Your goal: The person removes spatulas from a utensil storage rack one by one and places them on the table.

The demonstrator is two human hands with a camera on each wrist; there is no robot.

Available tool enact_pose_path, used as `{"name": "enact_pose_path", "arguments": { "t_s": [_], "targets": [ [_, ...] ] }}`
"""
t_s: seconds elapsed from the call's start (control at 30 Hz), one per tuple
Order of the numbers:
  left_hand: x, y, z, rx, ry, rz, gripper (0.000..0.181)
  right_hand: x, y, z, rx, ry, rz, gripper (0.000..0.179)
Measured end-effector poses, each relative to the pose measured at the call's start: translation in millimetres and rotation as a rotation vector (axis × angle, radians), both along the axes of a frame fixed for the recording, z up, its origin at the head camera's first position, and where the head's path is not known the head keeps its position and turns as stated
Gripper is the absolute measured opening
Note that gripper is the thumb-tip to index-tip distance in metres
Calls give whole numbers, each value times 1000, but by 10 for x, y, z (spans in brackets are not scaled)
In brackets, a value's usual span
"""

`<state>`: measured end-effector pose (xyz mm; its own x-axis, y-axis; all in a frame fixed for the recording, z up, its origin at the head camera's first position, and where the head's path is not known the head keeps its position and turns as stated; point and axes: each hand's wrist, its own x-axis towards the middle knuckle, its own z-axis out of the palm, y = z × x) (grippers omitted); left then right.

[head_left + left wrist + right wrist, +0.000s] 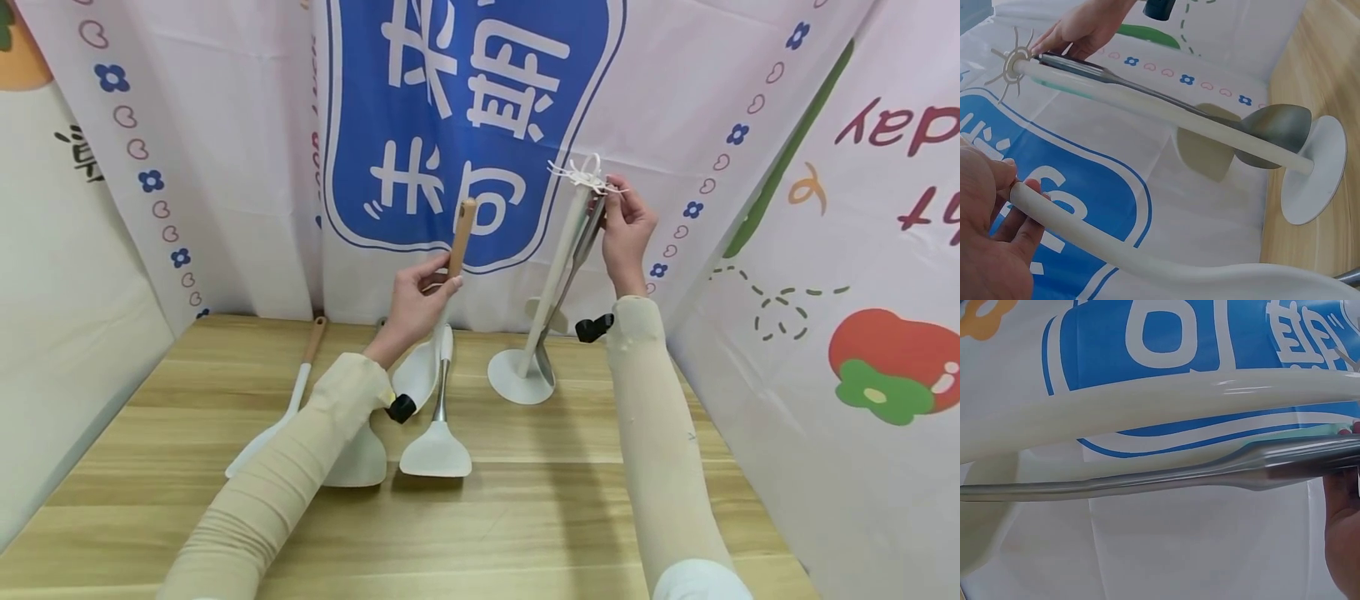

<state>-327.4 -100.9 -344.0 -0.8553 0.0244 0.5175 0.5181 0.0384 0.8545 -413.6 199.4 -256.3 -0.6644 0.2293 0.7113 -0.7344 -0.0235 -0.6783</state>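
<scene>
My left hand (pixel 417 302) grips the wooden handle (pixel 462 237) of a white spoon (pixel 1091 234), whose head (pixel 415 377) hangs down over the back of the table. To the right, a white utensil stand (pixel 558 279) rises from a round base and ends in a ring of thin hooks (pixel 587 177). My right hand (pixel 628 229) is at those hooks, fingers pinching the top of a stainless steel ladle's handle (pixel 1297 461). The ladle's bowl (pixel 1279 134) hangs beside the post, close over the base (pixel 1316 178). Behind them hangs a pale turner (pixel 1207 144).
On the wooden table (pixel 510 533) lie a white turner with a steel neck (pixel 437 452), a pale wide turner (pixel 360 458) partly under my left sleeve, and a white wooden-handled spatula (pixel 300 387) at the left. Printed cloth (pixel 247 167) hangs behind the table.
</scene>
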Motion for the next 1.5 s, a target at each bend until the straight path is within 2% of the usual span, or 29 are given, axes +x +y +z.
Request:
{"name": "enact_pose_path", "arguments": {
  "t_s": [0.37, 0.57, 0.77, 0.87, 1.2, 1.5],
  "targets": [
    [-14, -141, -3, 18, 14, 24, 44, 12, -10, 19, 0, 7, 6, 26],
    [0, -252, -9, 53, -9, 30, 44, 11, -26, 27, 3, 24, 6, 27],
    [27, -374, -6, 88, -27, 68, 46, 12, -37, 33, 35, 23, -19, 28],
    [30, -427, 6, 92, -22, 76, 46, 12, -30, 41, 18, 11, -6, 27],
    [63, -596, 22, 77, -6, 122, 46, 19, -9, 20, 11, -3, -6, 24],
    [86, -799, -26, 67, -2, 183, 46, 28, 3, 8, 1, 10, 8, 21]
  ]
}}
